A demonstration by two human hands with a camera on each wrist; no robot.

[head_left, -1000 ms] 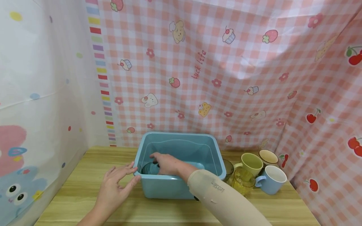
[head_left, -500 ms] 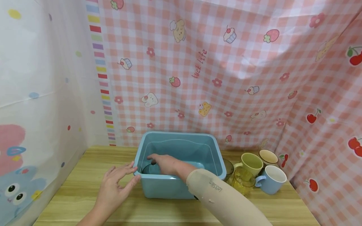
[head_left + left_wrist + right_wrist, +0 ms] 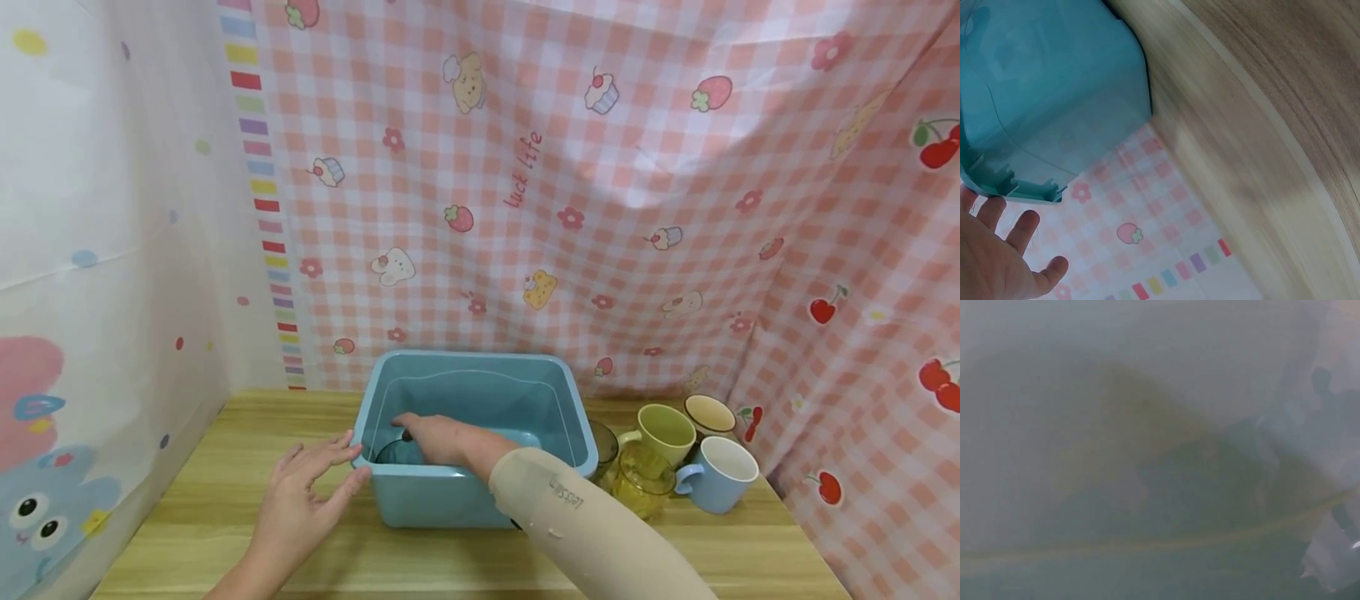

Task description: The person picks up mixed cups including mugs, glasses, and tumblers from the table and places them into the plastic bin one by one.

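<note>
A blue plastic bin (image 3: 480, 497) stands on the wooden table. My right hand (image 3: 442, 437) reaches down inside it, toward the front left corner. Right beside that hand, a see-through drinking glass (image 3: 399, 452) shows its round dark rim. The hand's lower fingers are hidden, so I cannot tell whether they grip the glass. My left hand (image 3: 311, 483) is at the bin's left front corner, fingers spread and fingertips at the rim. In the left wrist view, fingertips (image 3: 992, 209) meet the bin's underside lip. The right wrist view is blurred.
Right of the bin stand a dark see-through glass (image 3: 603, 446), a yellow glass (image 3: 643, 483), a green mug (image 3: 666, 433), a light blue mug (image 3: 722, 475) and a cream-lined cup (image 3: 709, 414). A checked curtain (image 3: 480, 250) hangs behind the wooden table (image 3: 225, 500).
Inside the bin, my right hand's fingers have shifted slightly left, with the foremost finger reaching farther out. My left hand stays at the rim. The head view has tilted a little.
</note>
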